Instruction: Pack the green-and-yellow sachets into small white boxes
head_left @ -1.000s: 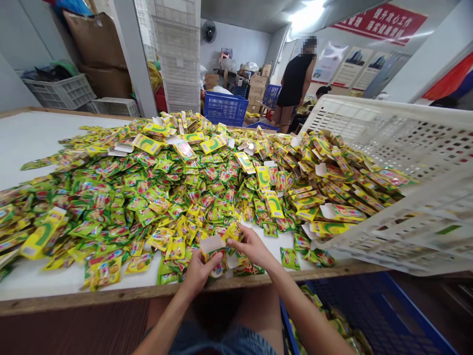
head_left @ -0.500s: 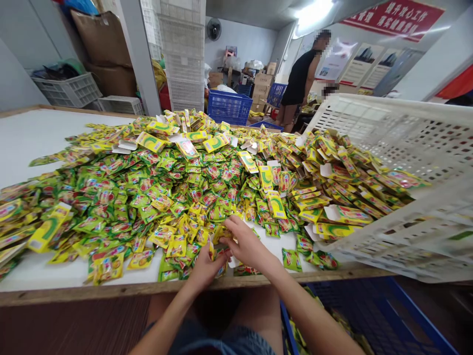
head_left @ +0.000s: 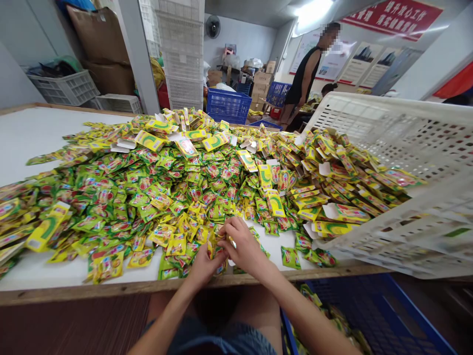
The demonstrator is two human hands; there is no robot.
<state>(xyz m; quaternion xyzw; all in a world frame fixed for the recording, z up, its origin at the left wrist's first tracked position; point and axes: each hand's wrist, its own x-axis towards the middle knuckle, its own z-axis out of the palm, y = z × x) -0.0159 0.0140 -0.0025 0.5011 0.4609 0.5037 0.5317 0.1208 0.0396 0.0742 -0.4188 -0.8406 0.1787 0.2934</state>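
Observation:
Close to the table's front edge, my left hand (head_left: 205, 265) is closed around a small yellow box (head_left: 211, 245), mostly covered by fingers. My right hand (head_left: 244, 248) meets it from the right, fingers bent and pinched together at the box's upper end. Whatever lies between those fingertips is hidden. Just left of the hands are loose yellow sachets (head_left: 176, 244). Behind them spreads a large heap of green sachets (head_left: 148, 185) with red fruit prints. Several yellow boxes, such as one upright box (head_left: 275, 203) with an arc design, lie on the heap.
On the right, a tilted white perforated crate (head_left: 373, 246) spills yellow boxes (head_left: 343, 213) onto the table. Under the wooden edge (head_left: 111, 292) stands a blue crate (head_left: 391, 305) with packets. A person (head_left: 306, 74) stands beyond the table, near another blue crate (head_left: 228, 105).
My right hand has shifted slightly left, its fingers bunching closer to my left hand and the box. The person in the background has moved, the head now farther right.

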